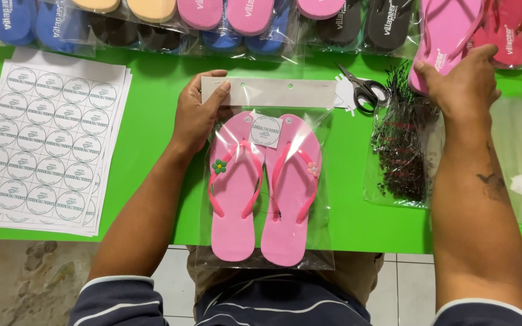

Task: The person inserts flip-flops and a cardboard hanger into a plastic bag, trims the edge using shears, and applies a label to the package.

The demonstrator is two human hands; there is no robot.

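Nearest the person, a clear bag [265, 241] lies on the green tabletop [152, 181], overhanging its near edge, with two pink flip-flops [265, 193] inside — one bears a green flower charm, the other a pink one, and one round sticker sits between their toes. The left hand [197, 111] pinches the bag's white header card [273, 92] at its left end, its grip clenched on the card. To the left lies a stack of round-sticker sheets [46, 142]. Right of the bag, a packet of black tag ties [401, 145] rests beside one pair of scissors [364, 90]. Farther off, the right hand [463, 81] lies on a loose pink flip-flop [445, 33] — whether it grasps, one cannot tell. A row of bagged flip-flops [212, 21] lines the far edge.
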